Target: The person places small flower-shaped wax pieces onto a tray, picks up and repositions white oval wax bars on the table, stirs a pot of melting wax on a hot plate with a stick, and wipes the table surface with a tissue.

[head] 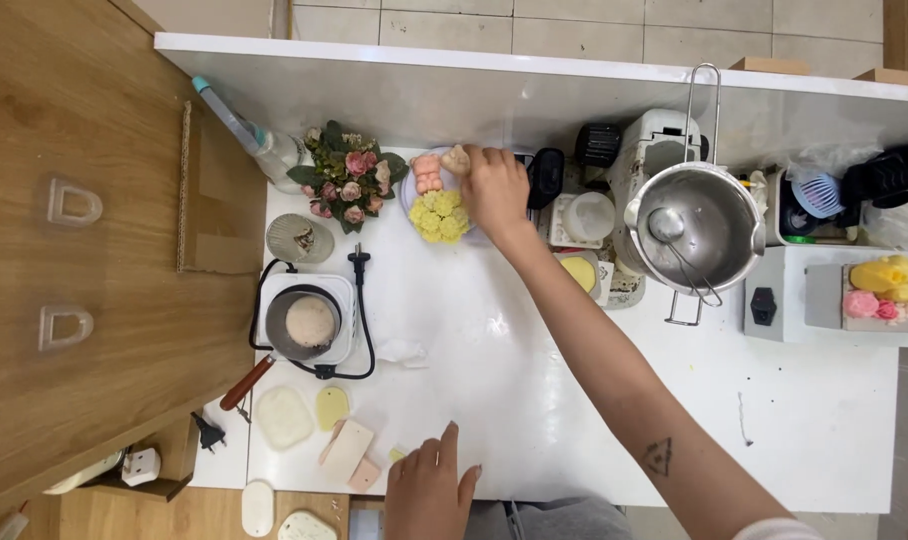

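You stand over a white worktable [534,400] with a tiled floor beyond its far edge and a wooden cabinet face [84,250] along its left side.

Your right hand [495,188] reaches to the far middle of the table, fingers curled down around a small beige moulded figure [457,158] at the edge of a pale round plate [408,196]; the grip looks closed on it, though the fingertips are hidden. On that plate, touching the figure's left side, lies a pink bear-shaped piece [427,172], and just nearer you a yellow flower-shaped piece [440,216].

Your left hand [429,490] rests flat at the near edge, fingers loosely spread, holding nothing. Just left of it lie a pinkish rectangular bar [346,449], a small yellow oval piece [332,406] and a whitish rounded slab [283,417].

Further left, a small electric hotplate [346,300] carries a pot with a wooden handle [309,323], its black cord [362,300] looped around it. Beyond that stand a small glass dish [299,238], a bouquet of pink roses [349,180] and a clear bottle with a teal cap [244,128].

To the right of the plate sit a clear plastic cup [589,215] and a large steel pot [699,230] with a ladle [674,240] inside. At the far right, yellow and pink flower pieces [879,288] rest on a grey block [824,298].
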